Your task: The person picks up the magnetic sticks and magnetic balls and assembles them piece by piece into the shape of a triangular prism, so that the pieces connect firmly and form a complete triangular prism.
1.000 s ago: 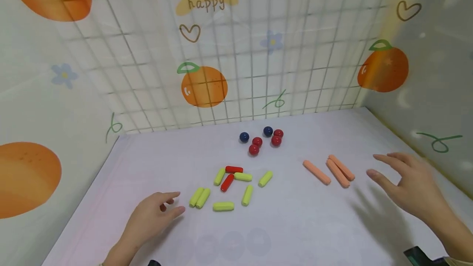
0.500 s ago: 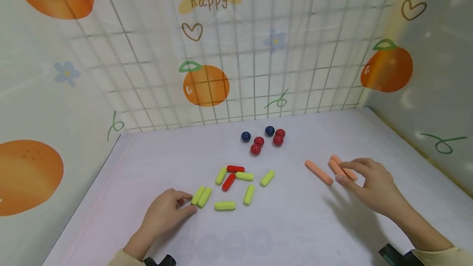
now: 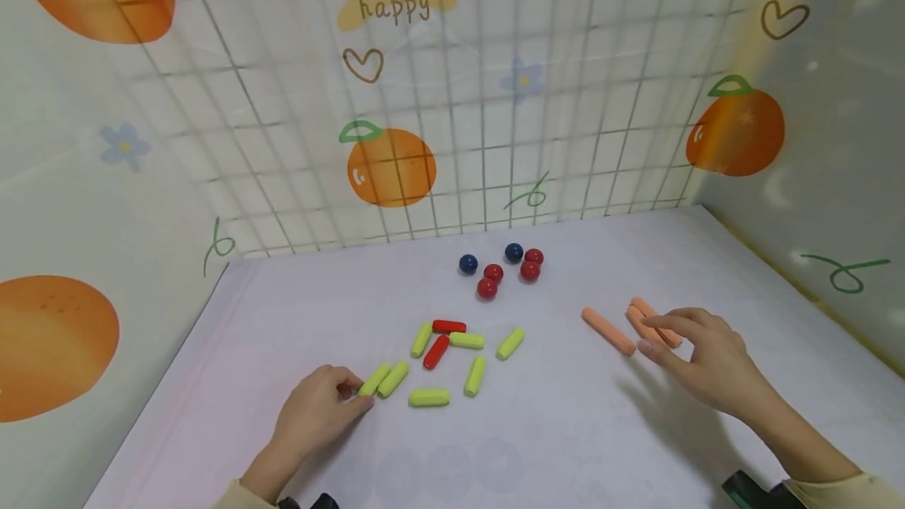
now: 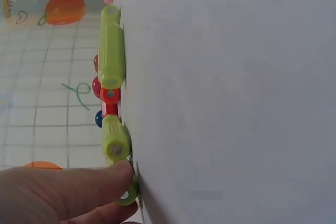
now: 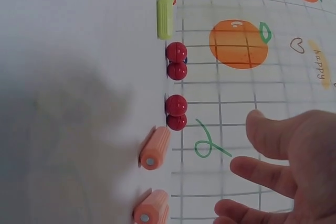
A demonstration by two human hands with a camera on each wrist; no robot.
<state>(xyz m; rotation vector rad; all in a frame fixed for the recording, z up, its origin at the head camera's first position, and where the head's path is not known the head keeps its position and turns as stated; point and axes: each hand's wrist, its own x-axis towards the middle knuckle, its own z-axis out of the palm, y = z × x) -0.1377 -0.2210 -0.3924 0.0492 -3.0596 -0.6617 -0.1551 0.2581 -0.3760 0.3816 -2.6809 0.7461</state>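
Observation:
My left hand (image 3: pixel 314 407) pinches the near end of a yellow-green magnetic rod (image 3: pixel 375 378) between thumb and fingers. A second yellow-green rod (image 3: pixel 393 379) lies right beside it. In the left wrist view, the held rod (image 4: pixel 126 196) shows a round metal end under the thumb. My right hand (image 3: pixel 710 360) hovers at two long orange rods (image 3: pixel 639 323), overlapping them in the head view. Its fingers look relaxed and spread in the right wrist view, apart from the orange rods (image 5: pixel 156 150). To their left lies a third orange rod (image 3: pixel 608 331).
Several more yellow-green rods (image 3: pixel 429 397) and two red rods (image 3: pixel 436 352) lie mid-table. Behind them sit red balls (image 3: pixel 486 288) and dark blue balls (image 3: pixel 468 263). A printed curtain over a wire grid (image 3: pixel 481 140) borders the white table (image 3: pixel 318 297) at the back.
My left hand reached right to the paired yellow-green rods, took hold of the left one and drew its near end slightly left. My right hand moved left, over the orange rods.

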